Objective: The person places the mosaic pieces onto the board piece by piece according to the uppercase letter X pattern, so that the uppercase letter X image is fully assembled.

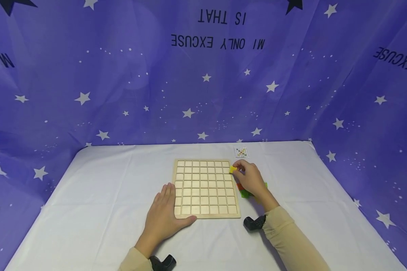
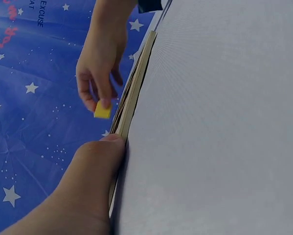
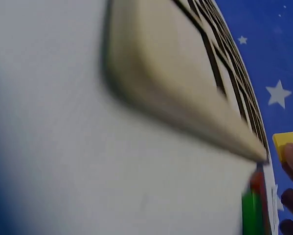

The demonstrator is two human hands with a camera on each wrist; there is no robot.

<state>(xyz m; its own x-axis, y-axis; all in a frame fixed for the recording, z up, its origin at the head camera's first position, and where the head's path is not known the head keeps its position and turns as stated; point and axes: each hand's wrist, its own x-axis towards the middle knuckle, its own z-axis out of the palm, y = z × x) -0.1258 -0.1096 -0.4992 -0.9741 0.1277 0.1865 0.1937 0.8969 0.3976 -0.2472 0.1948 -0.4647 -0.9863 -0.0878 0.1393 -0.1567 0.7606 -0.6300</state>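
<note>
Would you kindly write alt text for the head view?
A right hand pinches a yellow block near the right edge of a wooden grid board, while the left hand lies along its left edge. Red and green pieces lie right of the board; a small card printed with a coloured grid lies beyond, on the white tablecloth.

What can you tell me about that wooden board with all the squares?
The board looks like pale wood: flat, squarish, with a plain rim around seven rows of seven squares. Every square is bare. It lies on the white cloth. The left hand touches its left side, thumb at the near edge.
</note>
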